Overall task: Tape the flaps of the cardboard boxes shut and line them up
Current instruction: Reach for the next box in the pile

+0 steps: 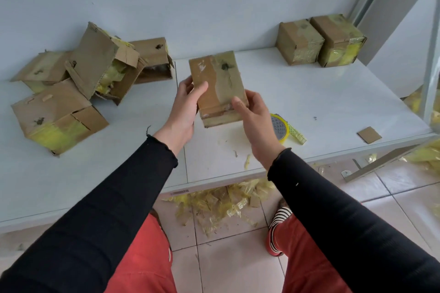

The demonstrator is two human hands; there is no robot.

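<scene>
While both hands hold it up over the white table point(333, 93), the small brown cardboard box with clear tape on top point(217, 85) sits in the middle of the view. The left hand point(183, 112) grips its left side with the thumb on top, and the right hand point(252, 116) grips the near right corner, thumb on the tape. I think the box is taped and ready to join the line. Two taped brown boxes point(321, 40) stand side by side at the far right, so this one should go just left of them, touching and facing the same way. Set it down flat and press the tape smooth first. The yellow roll of tape point(281, 128) lies near the right hand. A pile of open, torn boxes point(78, 83) waits on the left.
</scene>
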